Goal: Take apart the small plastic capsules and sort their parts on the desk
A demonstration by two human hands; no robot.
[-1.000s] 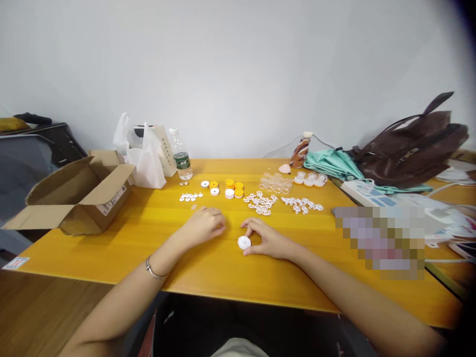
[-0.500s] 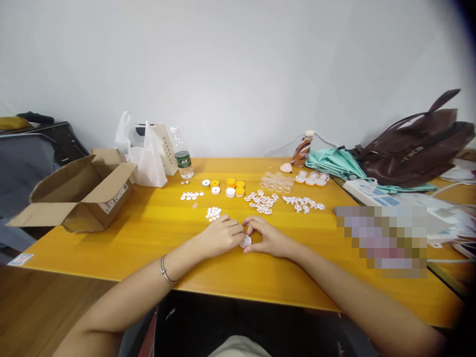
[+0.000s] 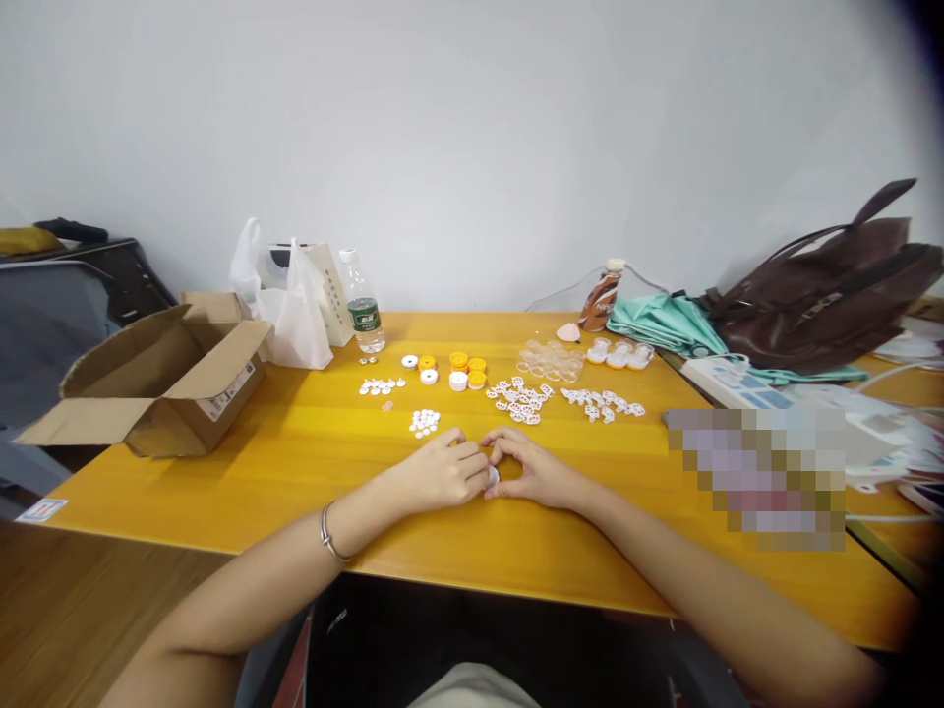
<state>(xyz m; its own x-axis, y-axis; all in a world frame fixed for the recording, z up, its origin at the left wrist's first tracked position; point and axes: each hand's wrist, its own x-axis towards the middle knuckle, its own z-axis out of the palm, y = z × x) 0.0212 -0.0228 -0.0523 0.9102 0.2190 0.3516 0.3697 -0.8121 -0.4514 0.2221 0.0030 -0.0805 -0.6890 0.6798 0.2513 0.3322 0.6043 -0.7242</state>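
Near the front middle of the table, my left hand (image 3: 448,470) is curled, its fingers closed over a small whitish round plastic piece (image 3: 494,477). My right hand (image 3: 532,472) meets it from the other side, thumb and fingers bent in a ring around the same piece. Most of the piece is hidden behind the left fingers. Just beyond the hands lie small white discs (image 3: 424,424) and a spread of white cut-out plastic parts (image 3: 520,401). Farther back stand short yellow and white round cases (image 3: 458,380), with clear round covers (image 3: 550,361) to their right.
An open cardboard box (image 3: 177,383) and a white plastic bag (image 3: 299,329) stand at the left. A water bottle (image 3: 365,315) and a brown drink bottle (image 3: 603,298) are at the back. At the right are a brown bag (image 3: 826,285), teal cloth (image 3: 656,324) and a power strip (image 3: 734,383).
My left hand has rolled slightly to the right over the whitish round piece, so less of it shows. My right hand has stayed almost still.
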